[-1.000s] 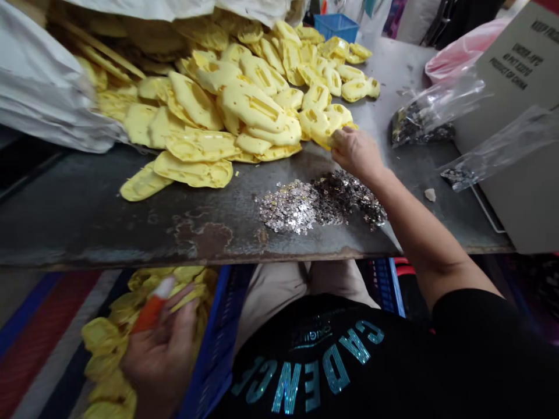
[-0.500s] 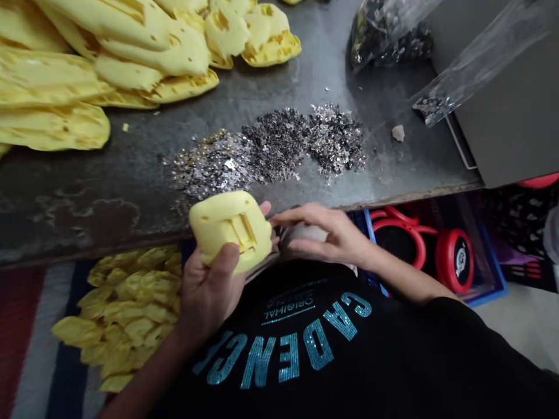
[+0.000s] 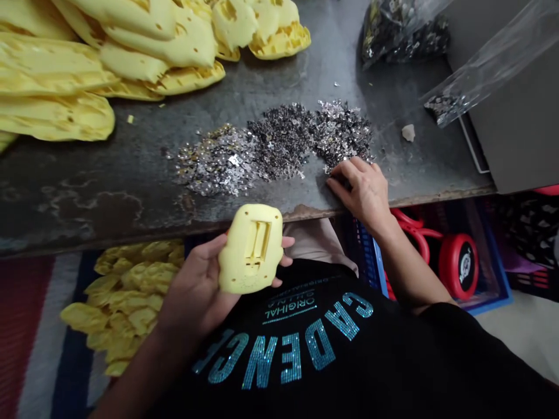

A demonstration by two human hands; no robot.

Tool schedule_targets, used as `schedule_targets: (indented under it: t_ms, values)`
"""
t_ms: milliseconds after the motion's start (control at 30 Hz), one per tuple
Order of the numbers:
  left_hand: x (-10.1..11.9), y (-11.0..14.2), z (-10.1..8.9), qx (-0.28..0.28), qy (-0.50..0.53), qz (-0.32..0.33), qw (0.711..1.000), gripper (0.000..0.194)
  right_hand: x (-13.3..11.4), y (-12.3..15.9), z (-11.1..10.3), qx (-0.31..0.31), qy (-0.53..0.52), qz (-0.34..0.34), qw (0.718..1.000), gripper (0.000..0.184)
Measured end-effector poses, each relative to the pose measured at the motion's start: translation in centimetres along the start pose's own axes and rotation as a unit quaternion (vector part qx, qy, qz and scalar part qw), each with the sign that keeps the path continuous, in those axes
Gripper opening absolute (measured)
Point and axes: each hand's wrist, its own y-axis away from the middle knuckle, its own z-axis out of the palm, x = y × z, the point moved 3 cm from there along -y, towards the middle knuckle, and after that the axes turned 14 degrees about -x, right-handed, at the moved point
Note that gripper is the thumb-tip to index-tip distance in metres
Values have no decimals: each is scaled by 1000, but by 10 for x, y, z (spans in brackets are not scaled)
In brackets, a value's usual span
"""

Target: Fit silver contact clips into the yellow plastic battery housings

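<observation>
Head view: L hand is palm up at lower centre, just below the table edge, cupped w/ fingers round behind a yellow foam piece; fingertips show on the piece's R side. Piece rests on the palm, not a pinch. Its long axis runs approx up-down in frame, slight tilt, w/ rectangular slot facing up at the camera. L hand is clearly the nearer one; R hand is up and to the right on the grey metal table, not touching the piece. R fingers curled, tips down at the lower edge of the rightmost sequin pile; can't tell if pinching any. Two more piles, dark sequin pile and silver sequin pile, run L across table centre. Yellow foam stack upper left; foam heap lower left, below table edge. Upper right: plastic bag of dark sequins, clear bag. Black T-shirt w/ teal sequin lettering, lower centre.
</observation>
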Motion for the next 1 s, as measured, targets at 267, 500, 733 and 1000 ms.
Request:
schedule_targets:
  t_ms: [267, 500, 733, 1000]
  values:
    - [4, -1, 1, -103, 68, -34, 992, 52, 5, 15, -2, -3, -109, -122, 986, 21]
    - [-4, -9, 2, -177, 97, -25, 979, 63, 8, 17, -2, 38, -132, -98, 986, 11]
    - [-10, -13, 13, -177, 123, -78, 973, 61, -41, 30, -35, 25, -206, -240, 948, 6]
    - [-9, -8, 26, -137, 95, -76, 983, 60, -74, 31, -49, -4, -138, -316, 939, 5]
